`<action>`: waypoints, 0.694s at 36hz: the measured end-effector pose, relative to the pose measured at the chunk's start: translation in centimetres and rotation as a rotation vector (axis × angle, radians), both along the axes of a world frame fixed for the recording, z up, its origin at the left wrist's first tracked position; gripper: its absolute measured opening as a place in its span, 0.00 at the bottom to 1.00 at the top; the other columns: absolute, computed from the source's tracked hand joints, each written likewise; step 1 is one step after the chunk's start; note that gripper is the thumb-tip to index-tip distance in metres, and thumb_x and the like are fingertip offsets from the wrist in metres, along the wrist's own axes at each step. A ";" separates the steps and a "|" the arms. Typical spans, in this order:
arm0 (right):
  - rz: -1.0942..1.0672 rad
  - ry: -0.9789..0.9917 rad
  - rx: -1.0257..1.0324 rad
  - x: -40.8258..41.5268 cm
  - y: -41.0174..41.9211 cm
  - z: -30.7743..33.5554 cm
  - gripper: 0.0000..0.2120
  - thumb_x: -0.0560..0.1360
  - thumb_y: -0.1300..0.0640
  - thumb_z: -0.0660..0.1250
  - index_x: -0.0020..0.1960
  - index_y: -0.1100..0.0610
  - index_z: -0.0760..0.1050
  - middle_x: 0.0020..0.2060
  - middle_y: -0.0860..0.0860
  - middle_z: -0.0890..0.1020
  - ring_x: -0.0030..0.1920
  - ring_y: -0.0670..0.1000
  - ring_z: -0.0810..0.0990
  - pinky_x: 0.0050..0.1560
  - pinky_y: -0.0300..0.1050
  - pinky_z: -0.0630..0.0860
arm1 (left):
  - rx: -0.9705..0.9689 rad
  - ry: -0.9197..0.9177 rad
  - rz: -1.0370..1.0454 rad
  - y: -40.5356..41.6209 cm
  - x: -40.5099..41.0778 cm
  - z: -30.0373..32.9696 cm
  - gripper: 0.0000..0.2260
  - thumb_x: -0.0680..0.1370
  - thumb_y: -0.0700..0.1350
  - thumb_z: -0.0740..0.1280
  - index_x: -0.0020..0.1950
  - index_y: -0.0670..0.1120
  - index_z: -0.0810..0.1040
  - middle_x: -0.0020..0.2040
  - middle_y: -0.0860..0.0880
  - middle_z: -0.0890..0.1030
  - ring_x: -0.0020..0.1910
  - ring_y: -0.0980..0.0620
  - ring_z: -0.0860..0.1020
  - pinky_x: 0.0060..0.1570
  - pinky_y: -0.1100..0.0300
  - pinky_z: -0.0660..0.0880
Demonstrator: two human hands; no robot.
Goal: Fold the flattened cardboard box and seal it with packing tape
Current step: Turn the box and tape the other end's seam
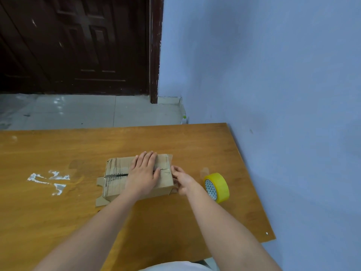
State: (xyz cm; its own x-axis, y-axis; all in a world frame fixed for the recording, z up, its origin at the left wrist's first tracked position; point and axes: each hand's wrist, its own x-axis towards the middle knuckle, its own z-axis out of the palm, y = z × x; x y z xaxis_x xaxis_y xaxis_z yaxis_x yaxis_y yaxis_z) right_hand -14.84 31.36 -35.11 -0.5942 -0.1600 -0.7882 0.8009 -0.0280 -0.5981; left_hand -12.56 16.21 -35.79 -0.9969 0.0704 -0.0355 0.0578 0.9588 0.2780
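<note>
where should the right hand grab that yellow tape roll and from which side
The tape roll stands on edge, tilted, with its open core facing the person. Come from above and pinch the top of the yellow rim, thumb inside the core and fingers on the outer band. The right hand is nearest.

Both arms are stretched out forward. Left hand (pixel 143 171) is flat, palm down, fingers straight and together. Right hand (pixel 182 179) sits just beside it, fingers curled.

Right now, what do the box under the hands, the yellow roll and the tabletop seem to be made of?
Brown rectangular box: matte corrugated cardboard, with glossy clear tape strips. Yellow tape roll: likely plastic packing tape, slightly shiny. Orange-brown table: wood or wood-look laminate, smooth, with visible grain.
</note>
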 end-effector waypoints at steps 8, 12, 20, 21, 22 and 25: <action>0.116 0.131 0.049 0.4 1.1 -0.9 0.14 0.81 0.53 0.58 0.66 0.49 0.70 0.49 0.50 0.79 0.45 0.50 0.77 0.39 0.46 0.74 | 0.006 0.008 0.007 0.0 0.0 -0.1 0.32 0.76 0.59 0.39 0.74 0.46 0.60 0.74 0.49 0.63 0.74 0.49 0.55 0.74 0.51 0.46; 0.071 0.202 0.165 0.0 0.6 -0.8 0.14 0.81 0.51 0.58 0.63 0.55 0.72 0.39 0.48 0.77 0.37 0.47 0.75 0.35 0.39 0.71 | 0.002 0.002 0.000 0.0 0.0 -0.1 0.32 0.76 0.59 0.38 0.75 0.46 0.59 0.74 0.49 0.62 0.75 0.49 0.55 0.74 0.51 0.45; 0.081 0.239 0.235 -1.2 0.0 -0.7 0.18 0.80 0.48 0.59 0.61 0.61 0.74 0.37 0.48 0.77 0.36 0.46 0.74 0.32 0.38 0.69 | 0.018 0.012 -0.003 0.0 0.1 0.0 0.31 0.76 0.59 0.40 0.75 0.45 0.60 0.74 0.47 0.63 0.74 0.48 0.56 0.74 0.51 0.46; 0.080 0.237 0.236 -1.2 0.0 -0.7 0.18 0.80 0.48 0.59 0.60 0.61 0.74 0.37 0.48 0.77 0.35 0.46 0.74 0.32 0.38 0.69 | 0.016 0.010 -0.004 0.0 0.1 0.0 0.32 0.76 0.59 0.40 0.75 0.45 0.60 0.74 0.48 0.63 0.74 0.48 0.56 0.74 0.51 0.46; 0.076 0.235 0.237 -1.2 -0.1 -0.7 0.18 0.80 0.48 0.59 0.60 0.61 0.74 0.37 0.48 0.77 0.35 0.46 0.75 0.32 0.37 0.68 | 0.012 0.008 -0.003 0.0 0.1 0.0 0.32 0.76 0.59 0.39 0.75 0.45 0.59 0.74 0.48 0.63 0.74 0.48 0.56 0.74 0.51 0.46; 0.062 0.232 0.233 -1.2 -0.4 -0.6 0.18 0.80 0.47 0.59 0.59 0.60 0.74 0.38 0.48 0.77 0.37 0.46 0.75 0.33 0.38 0.69 | -0.001 -0.001 -0.001 0.0 0.0 0.0 0.32 0.76 0.59 0.38 0.75 0.46 0.58 0.74 0.49 0.62 0.75 0.49 0.54 0.74 0.52 0.45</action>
